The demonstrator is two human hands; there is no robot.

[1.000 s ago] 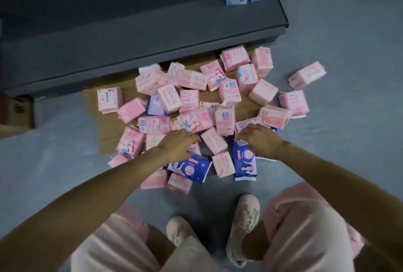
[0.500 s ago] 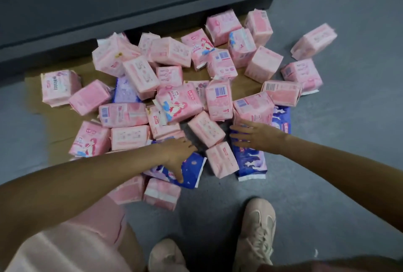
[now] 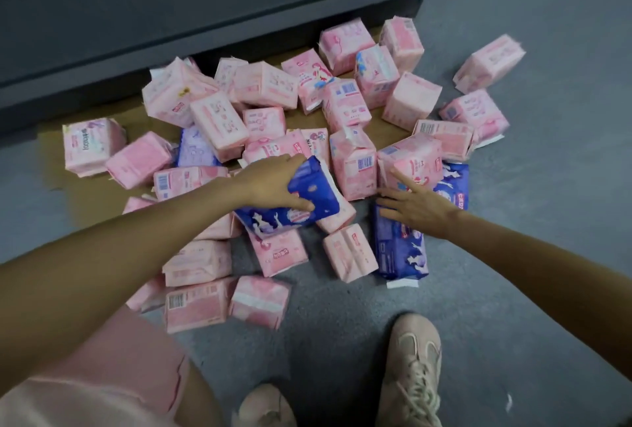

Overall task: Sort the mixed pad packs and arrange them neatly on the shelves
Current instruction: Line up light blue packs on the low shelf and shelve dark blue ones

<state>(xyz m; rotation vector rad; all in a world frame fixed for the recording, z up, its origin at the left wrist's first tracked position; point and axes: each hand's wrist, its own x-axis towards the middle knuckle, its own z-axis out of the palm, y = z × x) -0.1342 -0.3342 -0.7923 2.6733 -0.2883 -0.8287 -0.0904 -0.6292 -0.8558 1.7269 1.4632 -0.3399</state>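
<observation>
A grey floor (image 3: pixel 547 255) carries a flat cardboard sheet (image 3: pixel 99 201) and a heap of pad packs (image 3: pixel 352 163).

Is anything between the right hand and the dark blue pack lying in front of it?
Nothing visible. The right hand is spread flat over the top end of the dark blue pack on the floor, with no pink pack on top of it. A pink pack lies close beside its left edge.

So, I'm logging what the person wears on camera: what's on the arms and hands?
Nothing: the left hand and right hand are bare, no gloves, rings or watch showing. Both forearms are bare to the frame edge, so no sleeves show.
</observation>
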